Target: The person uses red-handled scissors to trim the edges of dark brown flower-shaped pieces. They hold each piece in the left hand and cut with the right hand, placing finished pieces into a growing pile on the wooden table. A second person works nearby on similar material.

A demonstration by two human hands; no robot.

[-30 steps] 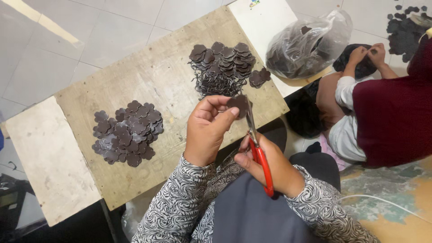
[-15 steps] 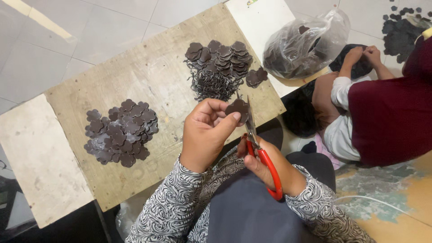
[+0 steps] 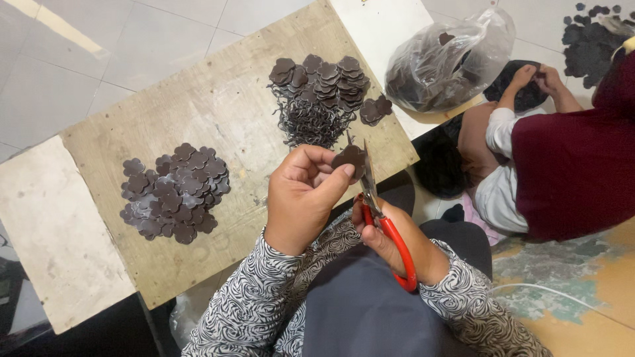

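My left hand [image 3: 301, 198] pinches a small dark brown flower-shaped piece [image 3: 348, 157] between thumb and fingers, above the near edge of a plywood board [image 3: 218, 112]. My right hand [image 3: 390, 238] grips red-handled scissors [image 3: 380, 218], whose blades point up along the right side of the piece. One pile of dark flower-shaped pieces [image 3: 175, 192] lies on the board's left part. A second pile of the same pieces with thin curly offcuts [image 3: 321, 99] lies at the board's far right.
A clear plastic bag [image 3: 446, 63] with dark pieces sits beyond the board on a white panel. Another person in a maroon top [image 3: 575, 158] sits at right, hands on dark material [image 3: 529, 86]. More dark pieces [image 3: 589, 39] lie on the floor. A pale board [image 3: 53, 231] lies at left.
The view has shifted slightly. My hands stay together with the piece and scissors; the blades have moved a little along the edge of the piece.
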